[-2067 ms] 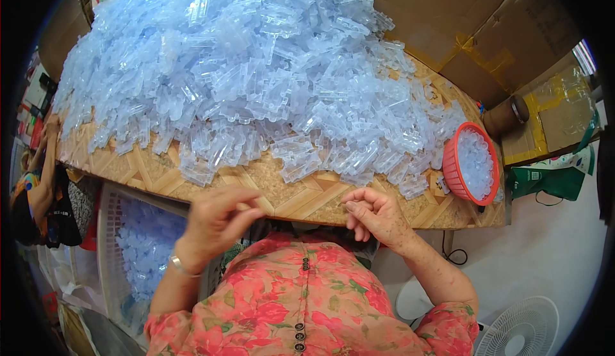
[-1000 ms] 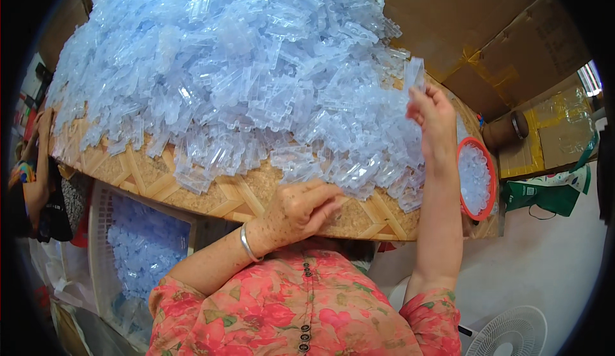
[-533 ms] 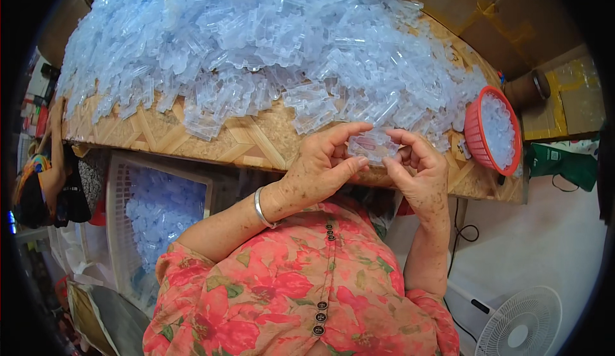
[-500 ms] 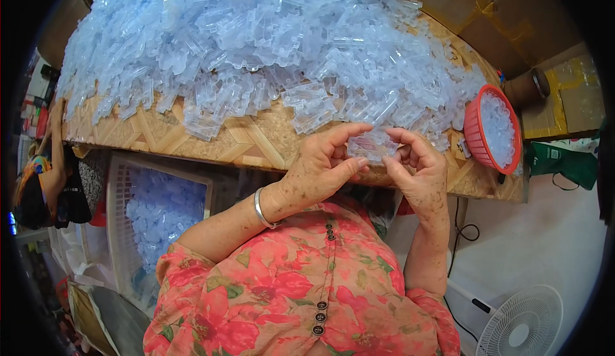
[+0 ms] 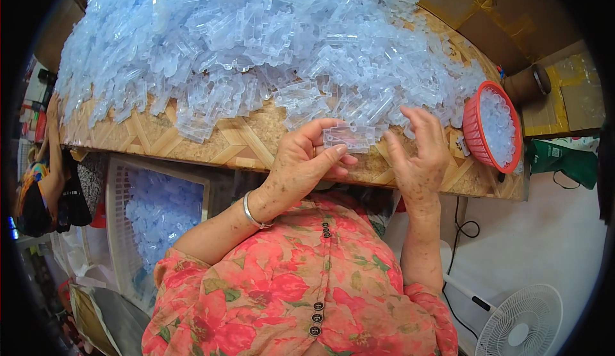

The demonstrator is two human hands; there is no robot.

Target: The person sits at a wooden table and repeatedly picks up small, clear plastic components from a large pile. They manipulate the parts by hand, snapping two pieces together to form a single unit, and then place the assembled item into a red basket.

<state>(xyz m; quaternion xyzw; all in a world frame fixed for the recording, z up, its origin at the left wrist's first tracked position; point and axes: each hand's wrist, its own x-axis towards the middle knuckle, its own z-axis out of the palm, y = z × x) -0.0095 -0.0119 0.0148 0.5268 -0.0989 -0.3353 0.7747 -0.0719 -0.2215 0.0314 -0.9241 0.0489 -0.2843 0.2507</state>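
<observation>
Between two hands (image 5: pixel 365 157), one clear plastic piece (image 5: pixel 349 137)

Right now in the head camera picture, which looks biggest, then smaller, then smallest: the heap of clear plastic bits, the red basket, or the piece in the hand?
1. Heap of clear plastic pieces
2. Red basket
3. Clear piece held by the left hand

Clear bluish plastic pieces (image 5: pixel 256 42), woven tan table (image 5: pixel 224 141), red basket (image 5: pixel 490 125), floral red blouse (image 5: pixel 301 292).
</observation>
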